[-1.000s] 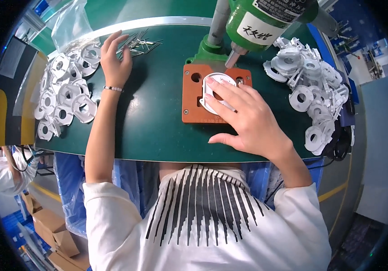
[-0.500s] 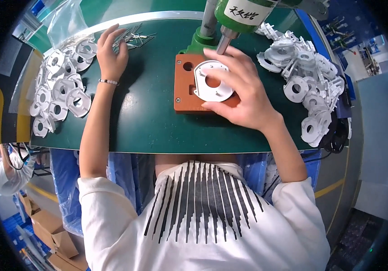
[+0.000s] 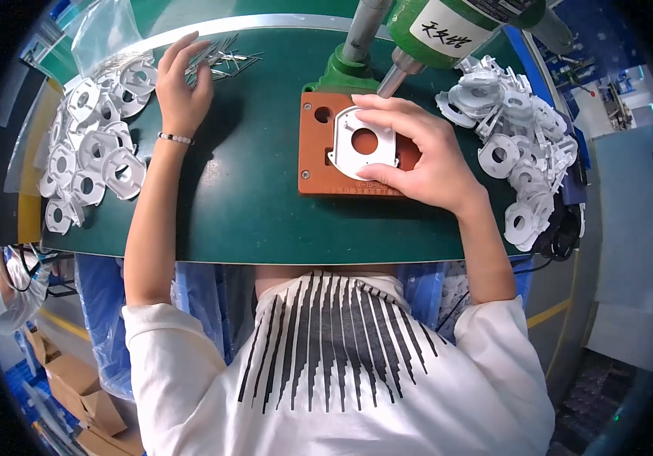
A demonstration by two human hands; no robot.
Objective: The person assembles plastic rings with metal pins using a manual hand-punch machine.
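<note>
My right hand (image 3: 421, 152) grips a white plastic plate with a round hole (image 3: 362, 143) and holds it flat on the orange fixture block (image 3: 317, 163). Over the block hangs the nozzle of a green press tool (image 3: 401, 72). My left hand (image 3: 183, 91) rests on the green table (image 3: 250, 205) at the far left, with its fingers on a small heap of thin metal pins (image 3: 224, 61). It lies between the pins and a pile of white plastic parts (image 3: 95, 152).
A second pile of white plastic parts (image 3: 513, 144) lies at the table's right end. A clear plastic bag (image 3: 102, 34) sits at the back left. Cardboard boxes (image 3: 76, 387) stand on the floor at lower left, where another person (image 3: 3, 289) is partly visible.
My right hand has turned and settled the white plate on the orange block. My left hand has stayed at the pins. The view has shifted a little.
</note>
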